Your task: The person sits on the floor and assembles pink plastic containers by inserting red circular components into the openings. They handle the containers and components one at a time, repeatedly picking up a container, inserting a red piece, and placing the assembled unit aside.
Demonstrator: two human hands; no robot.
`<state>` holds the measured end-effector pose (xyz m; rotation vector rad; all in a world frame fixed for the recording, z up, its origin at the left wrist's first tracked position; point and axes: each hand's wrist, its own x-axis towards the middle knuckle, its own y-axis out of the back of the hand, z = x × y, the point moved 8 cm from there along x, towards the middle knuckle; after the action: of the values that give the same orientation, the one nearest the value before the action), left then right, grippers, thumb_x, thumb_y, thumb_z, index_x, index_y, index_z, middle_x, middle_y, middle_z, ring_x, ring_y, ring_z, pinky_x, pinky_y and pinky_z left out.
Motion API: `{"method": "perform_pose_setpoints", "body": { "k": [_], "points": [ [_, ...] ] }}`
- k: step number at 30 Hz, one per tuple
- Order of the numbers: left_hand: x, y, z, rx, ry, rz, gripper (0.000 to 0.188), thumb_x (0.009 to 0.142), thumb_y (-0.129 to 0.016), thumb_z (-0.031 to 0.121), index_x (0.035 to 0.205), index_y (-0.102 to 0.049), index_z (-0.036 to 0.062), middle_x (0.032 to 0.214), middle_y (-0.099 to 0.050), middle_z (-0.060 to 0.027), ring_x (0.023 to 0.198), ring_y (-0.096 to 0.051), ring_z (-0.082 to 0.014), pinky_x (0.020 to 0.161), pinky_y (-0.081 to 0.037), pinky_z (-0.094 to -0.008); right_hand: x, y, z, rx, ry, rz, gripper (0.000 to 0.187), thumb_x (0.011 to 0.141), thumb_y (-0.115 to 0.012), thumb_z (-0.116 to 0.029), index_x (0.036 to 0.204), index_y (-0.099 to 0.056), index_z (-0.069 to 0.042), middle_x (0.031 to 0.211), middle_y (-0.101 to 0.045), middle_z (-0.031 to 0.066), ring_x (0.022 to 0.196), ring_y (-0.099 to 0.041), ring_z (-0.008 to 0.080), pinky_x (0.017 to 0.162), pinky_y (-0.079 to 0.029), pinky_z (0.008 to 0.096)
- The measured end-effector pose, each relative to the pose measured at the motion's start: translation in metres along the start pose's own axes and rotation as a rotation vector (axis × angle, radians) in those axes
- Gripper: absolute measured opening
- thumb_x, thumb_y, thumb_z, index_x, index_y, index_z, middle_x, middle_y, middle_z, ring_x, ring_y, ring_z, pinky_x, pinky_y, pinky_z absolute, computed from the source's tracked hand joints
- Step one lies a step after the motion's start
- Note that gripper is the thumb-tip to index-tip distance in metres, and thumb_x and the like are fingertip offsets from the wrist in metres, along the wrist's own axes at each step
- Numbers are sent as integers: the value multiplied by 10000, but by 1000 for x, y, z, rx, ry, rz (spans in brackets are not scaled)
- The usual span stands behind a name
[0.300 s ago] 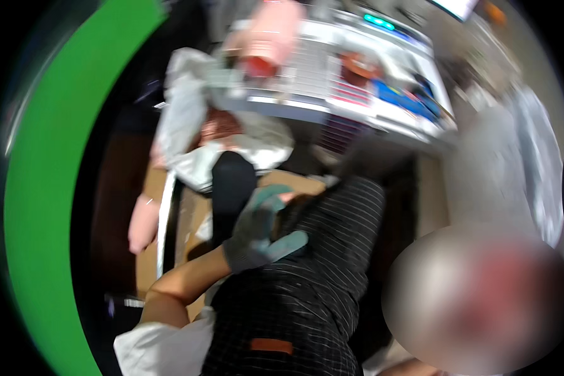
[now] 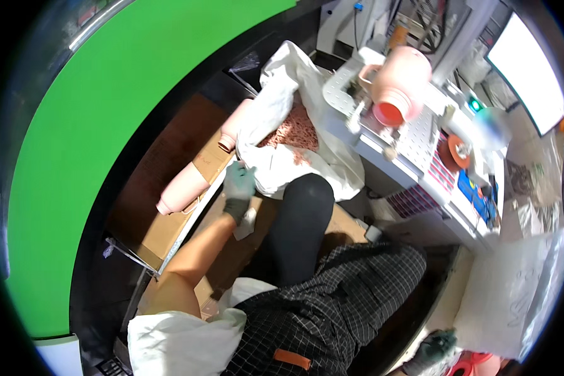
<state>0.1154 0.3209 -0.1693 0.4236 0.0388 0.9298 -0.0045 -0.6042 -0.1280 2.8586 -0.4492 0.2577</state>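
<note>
My left hand [image 2: 239, 183], in a grey-green glove, reaches to the edge of a cardboard-lined ledge, beside a white sack [image 2: 272, 172]. Its fingers look stretched out, with nothing visible in them. Close by on the ledge lie two pink bottle-shaped vessels, one nearer [image 2: 183, 187] and one farther [image 2: 235, 124]. At the lower right, my right hand [image 2: 437, 346], gloved too, is beside a pink thing with red rings [image 2: 473, 363], partly cut off by the picture's rim. Its fingers are too unclear to read.
The sack holds reddish-brown shreds [image 2: 294, 128]. A pink jug [image 2: 402, 84] with an open red mouth rests on the perforated worktop [image 2: 413, 135]. An orange reel [image 2: 452, 152] and blue tools [image 2: 473, 191] lie farther right. A green curved panel [image 2: 56, 188] bounds the left side.
My left hand has moved from over my lap out to the ledge by the sack. The view has swung, and my right glove now shows at the lower right.
</note>
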Motion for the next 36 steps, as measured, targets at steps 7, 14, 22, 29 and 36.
{"method": "perform_pose_setpoints", "body": {
  "k": [7,14,22,29,36],
  "points": [
    [161,7,-168,841,-8,-244,420,935,-687,364,1201,-615,47,981,-706,-221,898,-674,-355,829,-527,-425,34,-279,-83,670,-364,-108,387,1098,-476,-261,1414,-571,-58,1322,-644,78,1098,-624,221,964,-493,329],
    [223,-13,-181,442,265,-57,346,918,-694,273,1152,-613,30,998,-652,-195,898,-628,-355,826,-494,-443,27,-296,-98,170,-490,-133,473,1090,-477,-312,1492,-522,-67,1397,-622,120,1217,-587,259,1043,-483,398],
    [119,65,-81,-453,70,589,268,899,-701,168,1095,-611,11,1017,-590,-167,897,-575,-354,822,-457,-463,37,-370,-138,-226,-357,-192,605,1083,-494,-387,1545,-438,0,1525,-522,174,1409,-480,289,1196,-372,428],
    [-43,85,174,278,-1135,193,351,698,-814,245,998,-657,153,1011,-578,-70,894,-577,-330,758,-463,-471,13,-456,-208,105,-203,-325,283,1049,-565,-75,1316,-613,5,1186,-657,51,1004,-615,99,919,-515,252],
    [-169,-4,304,-310,-1346,-693,614,567,-941,320,1066,-662,95,1092,-630,-145,1041,-653,-343,818,-580,-500,-39,-452,-296,-213,506,-494,909,781,-843,-289,1523,-415,16,1552,-392,274,1423,-398,452,1181,-325,550]
  ]
}}
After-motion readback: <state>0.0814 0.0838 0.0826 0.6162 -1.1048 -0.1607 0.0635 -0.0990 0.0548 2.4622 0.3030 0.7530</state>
